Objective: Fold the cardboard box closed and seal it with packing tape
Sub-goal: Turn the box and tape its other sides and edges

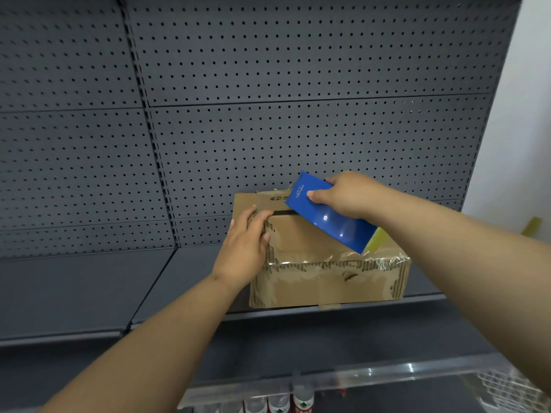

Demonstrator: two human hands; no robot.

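A worn cardboard box (pixel 325 278) with torn old tape stands on a dark grey shelf (pixel 89 290). Its near top flap lies down; the far flap (pixel 268 199) still stands a little raised, leaving a dark gap. My left hand (pixel 244 242) rests on the box's left top edge, fingers curled over the flap and what may be tape. My right hand (pixel 346 195) holds a long glossy blue box (pixel 328 216) tilted over the carton's top. Something yellow (pixel 377 239) shows just under the blue box's lower end.
A grey pegboard wall (pixel 298 84) rises right behind the box. A lower shelf with a clear plastic front rail (pixel 357 380) holds several small bottles (pixel 298 400). A white wall (pixel 524 114) and a yellow object (pixel 532 226) are at the right.
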